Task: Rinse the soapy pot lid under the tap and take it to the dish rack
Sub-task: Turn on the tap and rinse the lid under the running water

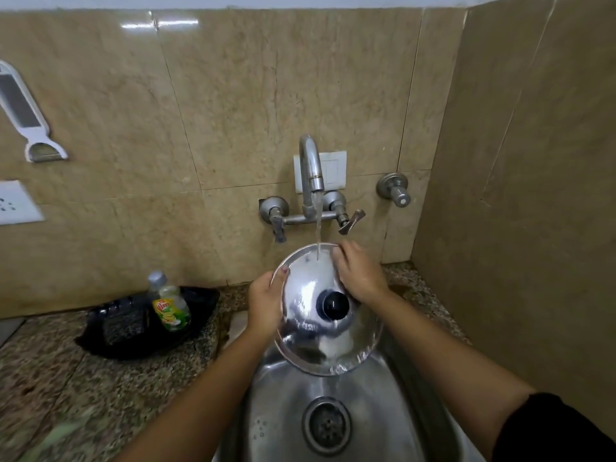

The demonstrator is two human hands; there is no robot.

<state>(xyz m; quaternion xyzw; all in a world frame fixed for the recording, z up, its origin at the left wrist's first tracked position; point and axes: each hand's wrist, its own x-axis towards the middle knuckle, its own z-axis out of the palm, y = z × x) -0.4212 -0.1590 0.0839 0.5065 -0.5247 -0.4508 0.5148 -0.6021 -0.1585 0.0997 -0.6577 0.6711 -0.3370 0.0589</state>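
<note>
1. Nearest: steel sink (286, 425), drain (326, 426) in the bowl's middle.
2. Above the bowl: pot lid (328, 311) held tilted, black knob (333, 305) facing up, water sheeting off the lower edge.
3. Left hand (265, 305) gripping the lid's left rim, thumb over the top edge.
4. Right hand (360, 275) laid flat on the lid's upper right, fingers (340, 258) close together.
5. Beyond: tap (311, 175) running onto the lid's far edge.
6. Left on the counter: dish soap bottle (170, 305) in a black tray (200, 295).
</note>
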